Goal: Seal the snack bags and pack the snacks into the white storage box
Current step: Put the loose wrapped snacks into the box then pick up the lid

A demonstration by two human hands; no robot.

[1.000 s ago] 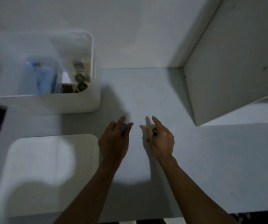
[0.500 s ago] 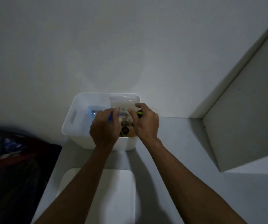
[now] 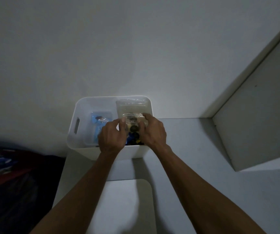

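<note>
The white storage box [image 3: 78, 119] stands against the wall at the back of the white table, with a handle slot in its left side. Inside it on the left lies a blue snack packet [image 3: 98, 121]. On the right side a clear bag [image 3: 131, 107] stands upright. In front of it is a second clear bag with dark round snacks [image 3: 133, 123], gripped by both hands. My left hand [image 3: 112, 137] pinches its left edge and my right hand [image 3: 152, 130] holds its right edge, both over the box's front right part.
The box's white lid [image 3: 127, 203] lies flat on the table in front of the box. A grey panel [image 3: 260, 119] rises at the right. Left of the table, lower down, sits a dark bag with red and blue items [image 3: 9, 168].
Both hands went from the table surface up to the box and now hold the clear snack bag a little deeper inside it. The camera view tilted up toward the wall.
</note>
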